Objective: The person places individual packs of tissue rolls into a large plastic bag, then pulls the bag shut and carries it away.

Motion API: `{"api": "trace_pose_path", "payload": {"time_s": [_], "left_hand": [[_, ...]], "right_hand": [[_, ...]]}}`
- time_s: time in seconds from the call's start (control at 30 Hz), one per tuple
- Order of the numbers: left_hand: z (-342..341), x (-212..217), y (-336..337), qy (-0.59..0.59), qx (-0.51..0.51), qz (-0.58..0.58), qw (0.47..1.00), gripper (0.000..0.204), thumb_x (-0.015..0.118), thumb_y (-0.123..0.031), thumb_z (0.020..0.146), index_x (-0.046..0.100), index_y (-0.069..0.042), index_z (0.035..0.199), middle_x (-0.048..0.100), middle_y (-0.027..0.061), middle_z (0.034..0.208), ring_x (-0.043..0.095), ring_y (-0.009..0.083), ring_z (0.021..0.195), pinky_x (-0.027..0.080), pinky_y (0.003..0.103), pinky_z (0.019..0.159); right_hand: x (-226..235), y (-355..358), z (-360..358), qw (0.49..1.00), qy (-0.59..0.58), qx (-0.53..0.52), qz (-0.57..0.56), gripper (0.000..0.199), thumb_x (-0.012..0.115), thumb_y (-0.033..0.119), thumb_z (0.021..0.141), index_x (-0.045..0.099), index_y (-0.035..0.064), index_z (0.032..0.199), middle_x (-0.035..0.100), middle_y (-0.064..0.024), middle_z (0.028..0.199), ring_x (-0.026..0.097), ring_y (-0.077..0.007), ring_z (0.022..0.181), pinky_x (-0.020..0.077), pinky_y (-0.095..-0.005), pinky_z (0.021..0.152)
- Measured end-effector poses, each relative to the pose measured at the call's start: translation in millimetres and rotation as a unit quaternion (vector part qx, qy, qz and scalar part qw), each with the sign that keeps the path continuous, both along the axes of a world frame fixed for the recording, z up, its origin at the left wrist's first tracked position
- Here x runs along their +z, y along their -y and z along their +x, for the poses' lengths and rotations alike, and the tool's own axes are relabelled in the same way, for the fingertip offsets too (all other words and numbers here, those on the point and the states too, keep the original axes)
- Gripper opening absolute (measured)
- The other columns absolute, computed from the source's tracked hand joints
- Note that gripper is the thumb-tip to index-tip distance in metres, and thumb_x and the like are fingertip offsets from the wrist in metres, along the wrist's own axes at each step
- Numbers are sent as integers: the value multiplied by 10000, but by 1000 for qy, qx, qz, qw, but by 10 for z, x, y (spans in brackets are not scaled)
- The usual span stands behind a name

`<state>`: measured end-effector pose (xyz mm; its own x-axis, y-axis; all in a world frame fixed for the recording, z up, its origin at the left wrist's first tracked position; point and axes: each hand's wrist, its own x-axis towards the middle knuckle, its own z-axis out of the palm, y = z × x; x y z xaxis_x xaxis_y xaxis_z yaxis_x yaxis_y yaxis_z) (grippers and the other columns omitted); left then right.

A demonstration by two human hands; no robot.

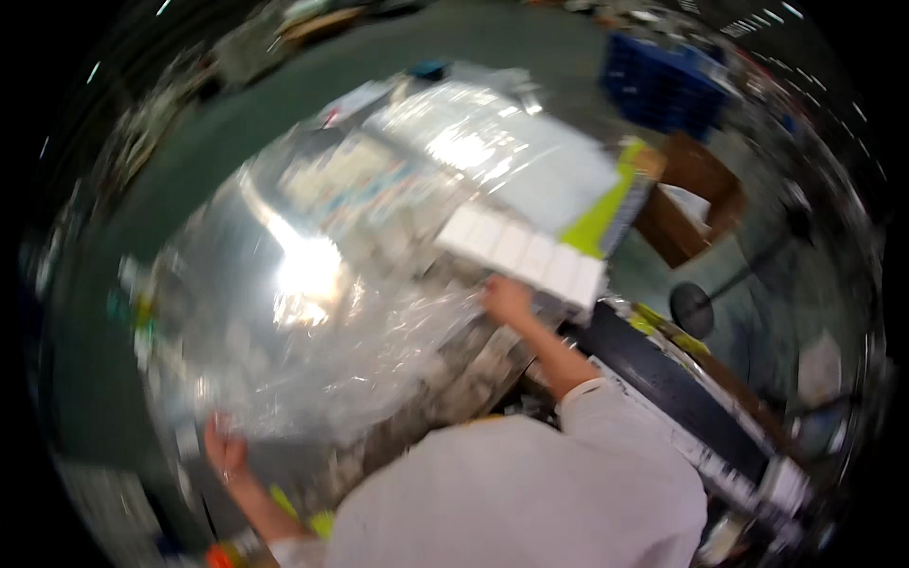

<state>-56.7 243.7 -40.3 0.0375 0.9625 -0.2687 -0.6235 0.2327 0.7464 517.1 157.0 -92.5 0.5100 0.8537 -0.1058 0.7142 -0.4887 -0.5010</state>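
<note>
The clear plastic film (369, 369) lies over the near-left part of the tabletop (213, 270), reaching its near edge. The left hand (225, 449), at the near-left corner, is closed on the film; blur hides the exact finger placement. The right hand (508, 300), near the right edge, is clamped on the film's other end, just beside a row of white boxes (521, 248). A white film-covered stack (530, 170) occupies the far-right part. Beyond the right edge stand an open cardboard box (666, 227) and blue crates (658, 90).
</note>
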Motion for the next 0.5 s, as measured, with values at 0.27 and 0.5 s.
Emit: {"api": "trace_pose_path", "payload": {"time_s": [0.27,0.5], "left_hand": [[2302,1271,605,-342,-139,287,884,186,674,-87,732,508,-66,813,415,-71,589,393,60,503,356,206,466],[1359,995,222,-812,-5,296,503,229,653,-176,709,581,-87,907,597,108,768,574,291,698,454,357,614]], "right_hand": [[1653,-261,-1762,842,10,440,312,904,684,340,648,186,29,1335,449,-209,1169,392,-357,1130,275,-435,978],[1937,-844,-1538,881,235,301,280,239,461,64,736,577,133,933,607,-99,817,591,-298,758,458,-419,629]]}}
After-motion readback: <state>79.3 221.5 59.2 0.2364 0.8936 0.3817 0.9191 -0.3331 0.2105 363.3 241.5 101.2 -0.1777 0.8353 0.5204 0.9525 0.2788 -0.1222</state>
